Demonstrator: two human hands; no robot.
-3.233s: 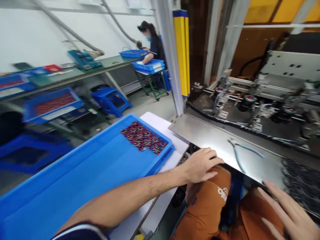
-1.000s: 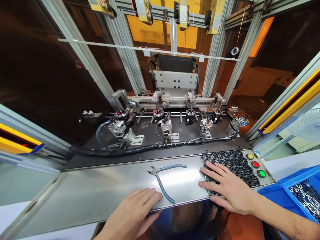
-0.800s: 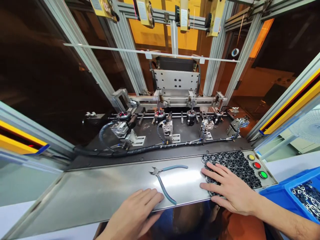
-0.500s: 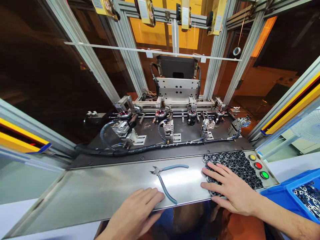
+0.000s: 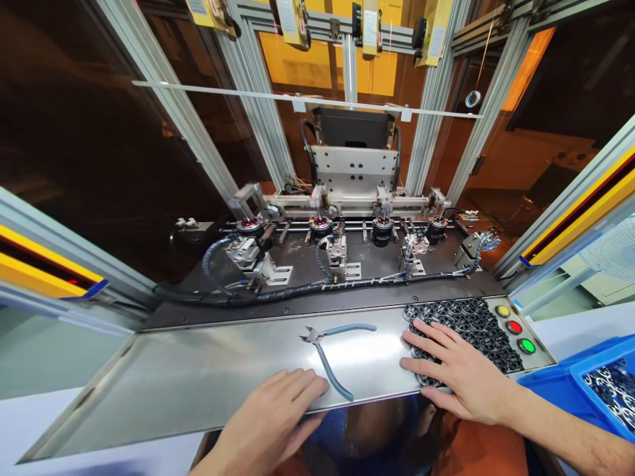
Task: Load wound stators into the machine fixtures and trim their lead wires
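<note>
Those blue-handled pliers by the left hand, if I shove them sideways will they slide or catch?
The pliers lie flat on polished steel plate, so they would probably slide easily and may spin. The thin handles are splayed, so a push on one could close them rather than move the tool. The left hand rests beside one handle tip.

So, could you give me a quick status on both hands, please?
Left hand flat on steel shelf, empty. Right hand flat on black rings. Pliers between, untouched.

Both hands bare, no gloves or rings: left hand [image 5: 268, 423] lower centre, right hand [image 5: 459, 377] lower right. Forearms uncovered. Orange garment [image 5: 476, 449] at bottom edge.
</note>
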